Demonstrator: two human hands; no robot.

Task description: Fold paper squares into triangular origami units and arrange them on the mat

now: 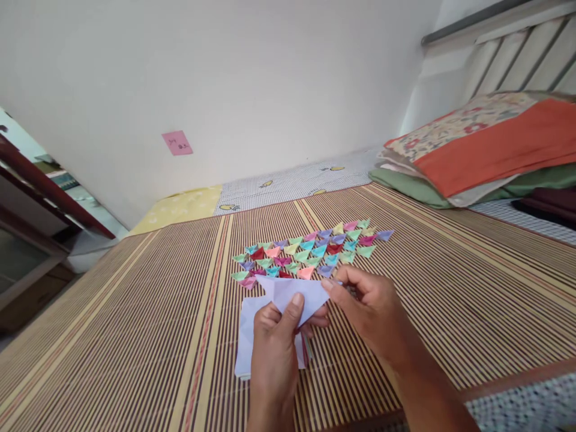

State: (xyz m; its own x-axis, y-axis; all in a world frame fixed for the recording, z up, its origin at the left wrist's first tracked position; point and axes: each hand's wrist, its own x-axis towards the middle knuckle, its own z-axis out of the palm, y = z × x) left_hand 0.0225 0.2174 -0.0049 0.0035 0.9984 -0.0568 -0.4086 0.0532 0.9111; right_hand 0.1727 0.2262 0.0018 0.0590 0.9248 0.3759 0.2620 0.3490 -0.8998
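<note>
A pale lavender sheet of folded paper, roughly triangular with pointed corners, is held up between my two hands. My left hand grips its lower middle, thumb on the near face and fingers behind. At its right corner, my right hand pinches the paper between thumb and forefinger. Beneath my left hand lies a stack of paper sheets with a lavender one on top, partly covered by the hand. Just beyond sit rows of small folded paper pieces in green, blue, pink, red and purple.
A striped bamboo mat covers the bed. At the back right are stacked pillows and bedding in orange, floral and green. A pink note is stuck on the white wall. Dark red wooden furniture stands at the left.
</note>
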